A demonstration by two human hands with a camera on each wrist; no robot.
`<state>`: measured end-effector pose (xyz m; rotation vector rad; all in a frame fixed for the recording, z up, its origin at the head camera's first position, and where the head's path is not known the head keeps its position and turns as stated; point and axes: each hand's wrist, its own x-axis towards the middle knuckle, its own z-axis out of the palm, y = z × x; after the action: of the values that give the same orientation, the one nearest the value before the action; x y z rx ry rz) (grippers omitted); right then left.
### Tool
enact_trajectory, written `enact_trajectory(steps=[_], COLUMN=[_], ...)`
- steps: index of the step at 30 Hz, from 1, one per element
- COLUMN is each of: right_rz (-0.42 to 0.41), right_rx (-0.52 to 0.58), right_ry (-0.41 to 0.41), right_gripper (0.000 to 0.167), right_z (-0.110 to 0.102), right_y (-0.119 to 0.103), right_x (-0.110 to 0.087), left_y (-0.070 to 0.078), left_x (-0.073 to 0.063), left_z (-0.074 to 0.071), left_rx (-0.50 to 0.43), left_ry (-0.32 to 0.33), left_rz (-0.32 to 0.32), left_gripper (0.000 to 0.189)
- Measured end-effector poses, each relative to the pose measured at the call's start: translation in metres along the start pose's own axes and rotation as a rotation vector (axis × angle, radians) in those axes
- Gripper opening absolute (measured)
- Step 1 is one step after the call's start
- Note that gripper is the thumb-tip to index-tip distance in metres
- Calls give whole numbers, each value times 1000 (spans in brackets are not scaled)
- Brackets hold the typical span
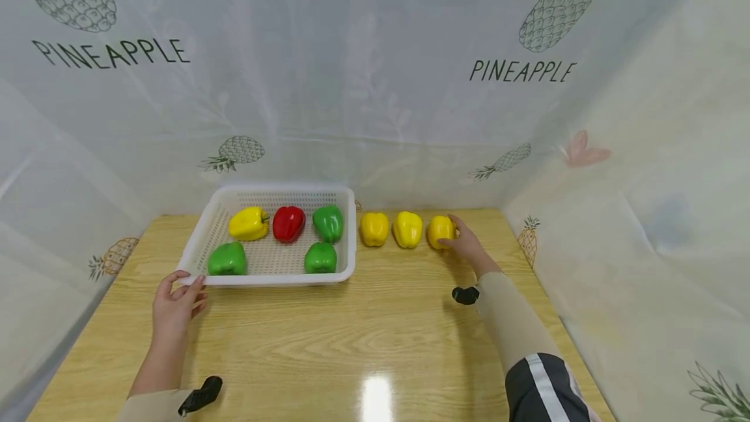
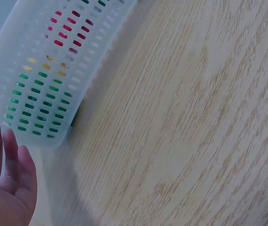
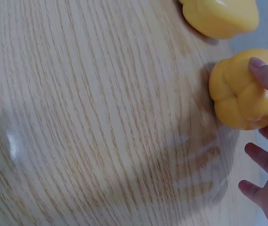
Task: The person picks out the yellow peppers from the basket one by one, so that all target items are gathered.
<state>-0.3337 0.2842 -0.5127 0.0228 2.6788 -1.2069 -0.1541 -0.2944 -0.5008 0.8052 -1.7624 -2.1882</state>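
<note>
My left hand (image 1: pixel 174 305) pinches the near left corner of a white perforated plastic basket (image 1: pixel 266 280); in the left wrist view its other fingers (image 2: pixel 12 160) stand beside the basket wall. Inside the basket lie a yellow bell pepper (image 1: pixel 249 223), a red bell pepper (image 1: pixel 288 224) and several green bell peppers (image 1: pixel 227 259). At the right, my right hand (image 1: pixel 467 243) holds a yellow bell pepper (image 1: pixel 439 232) on the table, thumb and a finger around it. The right wrist view shows that pepper (image 3: pixel 244 92) with the thumb on it and other fingers spread apart.
Two more yellow bell peppers (image 1: pixel 374 229) stand in a row between the basket and the held one. The wooden table (image 1: pixel 328 344) ends at a pineapple-printed curtain (image 1: pixel 328 83) behind and at the sides. Black wrist straps show on both sleeves.
</note>
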Motion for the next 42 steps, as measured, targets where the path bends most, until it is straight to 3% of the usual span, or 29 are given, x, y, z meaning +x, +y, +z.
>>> enact_trajectory(steps=[8,14,19,32,42], right_rz=[-63,-127,-171,-275,-344], right_rx=[-39,-78,-53,136,174], right_ry=[52,126,139,14,-34], right_gripper=[78,72,71,63,59], right_z=[-3,-6,-3,26,58], right_y=[-6,-27,-49,-104,-136], right_x=[-6,-10,-12,-27,-32], left_y=[3,3,4,2,3], left_x=[0,-1,-1,-1,-1], left_z=[2,2,1,1,2], left_rx=[15,18,12,3,10], left_ry=[5,0,12,19,32], left_rz=[-23,-12,-27,-15,-13], left_gripper=[29,29,30,30,29])
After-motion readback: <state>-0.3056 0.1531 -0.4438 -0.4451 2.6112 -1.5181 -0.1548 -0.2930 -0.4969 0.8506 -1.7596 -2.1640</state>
